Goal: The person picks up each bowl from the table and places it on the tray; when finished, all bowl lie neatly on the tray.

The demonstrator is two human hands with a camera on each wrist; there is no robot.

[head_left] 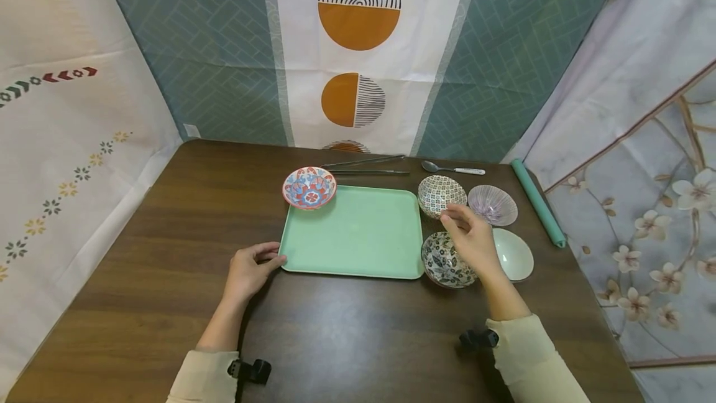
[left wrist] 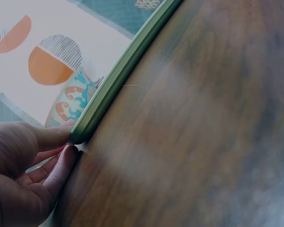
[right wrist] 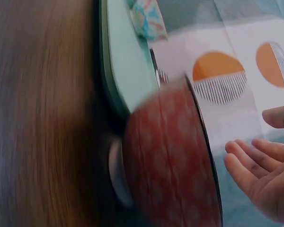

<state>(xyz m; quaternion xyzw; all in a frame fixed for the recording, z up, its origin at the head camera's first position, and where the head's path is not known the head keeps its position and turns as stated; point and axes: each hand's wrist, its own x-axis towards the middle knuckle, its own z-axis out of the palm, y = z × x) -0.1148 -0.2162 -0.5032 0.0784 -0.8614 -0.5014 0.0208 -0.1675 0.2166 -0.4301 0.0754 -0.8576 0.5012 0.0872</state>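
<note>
Mid-frame, the left hand (head_left: 252, 271) pinches the green tray (head_left: 369, 235), a red-rimmed bowl (head_left: 309, 189) at its upper-left corner; at centre right, the right hand (head_left: 472, 238), fingers loose, holding nothing, hovers near the floral bowl (head_left: 444, 261).

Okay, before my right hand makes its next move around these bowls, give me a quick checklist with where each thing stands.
1. Left hand has a grip on the tray: ok, it pinches the near left corner.
2. Right hand free: ok, it holds nothing.
3. Red-rimmed bowl fully on the tray: not ok, its rim reaches past the far left corner; where its base sits, I cannot tell.
4. Dark floral bowl clear of the tray's right edge: cannot tell, they look very close.
5. Checked bowl upright: ok, its opening faces up.
6. Spoon out of the way: ok, it lies behind the bowls.
</note>
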